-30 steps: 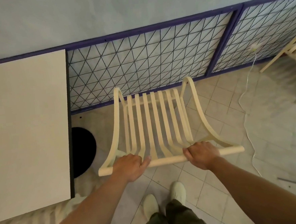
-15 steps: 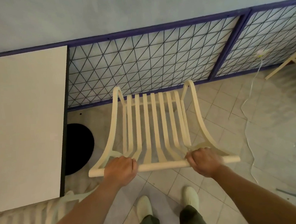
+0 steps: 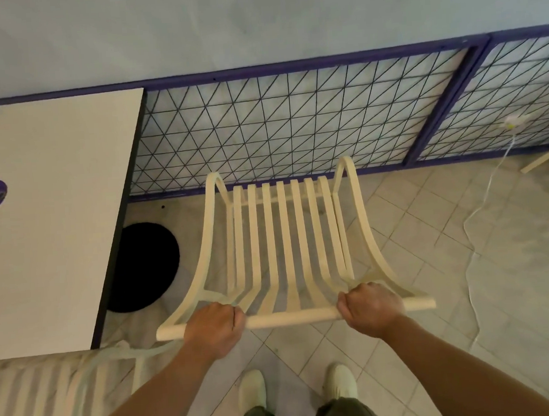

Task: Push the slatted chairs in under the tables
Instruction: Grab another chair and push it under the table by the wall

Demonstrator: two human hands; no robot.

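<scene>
A cream slatted chair point(image 3: 285, 239) stands in front of me on the tiled floor, its seat towards the grid panel at the wall. My left hand point(image 3: 214, 330) grips the left part of its top back rail. My right hand point(image 3: 369, 308) grips the same rail further right. A white square table point(image 3: 47, 223) stands to the left of the chair, apart from it, with its black round base point(image 3: 144, 265) showing on the floor beside the chair's left leg.
A second slatted chair point(image 3: 52, 398) sits at the bottom left, by the table's near edge. A purple-framed grid panel point(image 3: 293, 122) lines the wall ahead. A white cable point(image 3: 475, 219) trails over the tiles on the right. Another chair's leg point(image 3: 546, 159) shows at the right edge.
Both hands keep their hold on the back rail. The chair has turned a little, so its seat now points straight at the wall. My feet have stepped apart.
</scene>
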